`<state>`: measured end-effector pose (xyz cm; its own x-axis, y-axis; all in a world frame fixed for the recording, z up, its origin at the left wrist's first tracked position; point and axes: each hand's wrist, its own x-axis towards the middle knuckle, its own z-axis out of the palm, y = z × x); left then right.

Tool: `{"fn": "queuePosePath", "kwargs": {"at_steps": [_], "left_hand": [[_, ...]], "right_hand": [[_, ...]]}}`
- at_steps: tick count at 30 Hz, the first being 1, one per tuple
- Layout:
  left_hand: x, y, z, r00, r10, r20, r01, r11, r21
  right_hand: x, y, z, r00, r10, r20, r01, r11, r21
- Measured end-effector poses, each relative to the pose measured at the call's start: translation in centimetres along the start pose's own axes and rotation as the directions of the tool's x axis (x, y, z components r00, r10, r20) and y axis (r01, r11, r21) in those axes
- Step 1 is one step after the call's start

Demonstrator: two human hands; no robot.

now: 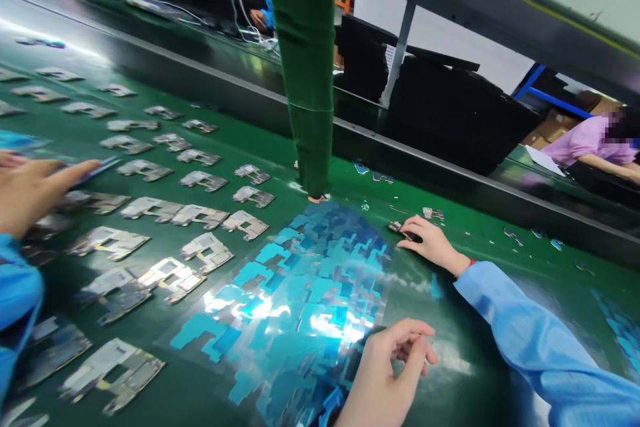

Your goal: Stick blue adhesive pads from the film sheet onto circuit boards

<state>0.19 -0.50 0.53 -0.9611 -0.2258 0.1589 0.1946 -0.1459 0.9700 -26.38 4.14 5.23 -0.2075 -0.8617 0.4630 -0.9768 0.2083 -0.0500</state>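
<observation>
My right hand [430,243] reaches in from the right, in a blue sleeve. Its thumb and fingers close on a small circuit board [399,227] at the conveyor surface. Nearer to me, my left hand [393,370] hovers over the green surface at the right edge of the blue film pieces [300,307]. Its fingers are curled towards the thumb; whatever may be between them is too small to make out. The film pieces lie densely spread on a clear sheet, shiny with glare. Just behind my right hand rests another board [433,214].
Rows of circuit boards [145,170] cover the left of the green surface [270,140]. A co-worker's hand [35,187] is at the left edge. A green-wrapped post [310,80] stands beyond the film. Black panels [450,107] line the back; a person in pink [585,140] sits far right.
</observation>
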Motion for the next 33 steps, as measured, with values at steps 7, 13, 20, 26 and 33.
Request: {"fn": "queuePosePath", "kwargs": {"at_steps": [7,13,20,26,33], "left_hand": [[-0.2,-0.2,-0.1,0.997,0.034,0.072,-0.037,0.999,0.034],[0.1,-0.2,-0.2,1.0,0.027,0.011,-0.028,0.998,0.061],[0.5,-1.6,0.3,0.986,0.008,-0.165,-0.021,0.997,-0.077],[0.6,0.0,-0.1,0.986,0.043,-0.161,-0.046,0.999,-0.01],[1.2,0.7,-1.3,0.935,-0.047,-0.351,-0.017,0.984,-0.177]], "right_hand": [[-0.4,7.3,-3.5,0.961,0.262,-0.09,-0.264,0.965,-0.008],[-0.3,10.5,-4.4,0.9,0.428,-0.086,-0.416,0.901,0.126],[-2.8,-0.8,-5.7,0.89,0.453,0.041,-0.409,0.756,0.511],[-6.8,-12.4,-6.2,0.901,0.171,0.399,-0.419,0.588,0.692],[-8.8,-5.0,-5.5,0.978,0.01,0.209,-0.043,0.987,0.158]]}}
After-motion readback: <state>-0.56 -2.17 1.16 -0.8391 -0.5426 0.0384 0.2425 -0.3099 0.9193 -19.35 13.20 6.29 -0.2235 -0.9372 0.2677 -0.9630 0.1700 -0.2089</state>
